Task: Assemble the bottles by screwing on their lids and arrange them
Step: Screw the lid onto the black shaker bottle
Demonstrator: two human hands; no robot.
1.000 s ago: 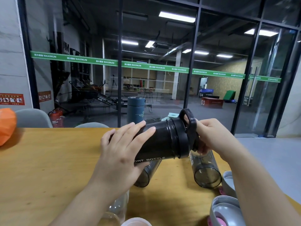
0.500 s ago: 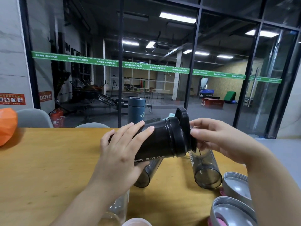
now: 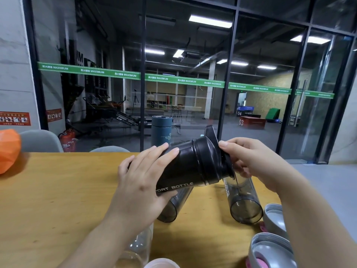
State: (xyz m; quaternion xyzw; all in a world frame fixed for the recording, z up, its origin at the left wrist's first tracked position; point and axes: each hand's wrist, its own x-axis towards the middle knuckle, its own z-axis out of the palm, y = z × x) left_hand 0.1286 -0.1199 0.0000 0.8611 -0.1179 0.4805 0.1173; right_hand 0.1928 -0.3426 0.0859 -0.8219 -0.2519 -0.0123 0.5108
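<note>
A black sport bottle [image 3: 185,171] lies tilted in the air above the wooden table [image 3: 58,190], its mouth pointing right. My left hand [image 3: 143,178] grips its body from the near side. On its mouth sits a black lid [image 3: 208,157] with a carry loop sticking up. My right hand [image 3: 249,161] curls round the lid's top end, thumb on its upper edge. Below, two smoky translucent bottle bodies lie open-ended on the table: one [image 3: 173,206] under the black bottle, one [image 3: 243,202] to the right.
Two grey lids with pink inserts sit at the right table edge [image 3: 274,215] and near right corner [image 3: 270,252]. A clear bottle [image 3: 139,246] and a pale pink lid [image 3: 162,264] lie near the bottom. A teal flask [image 3: 161,130] stands far back; an orange object [image 3: 8,149] far left.
The lid's loop has turned from facing me to edge-on and then further back. My right hand has regripped the lid's end. My left hand stays on the bottle.
</note>
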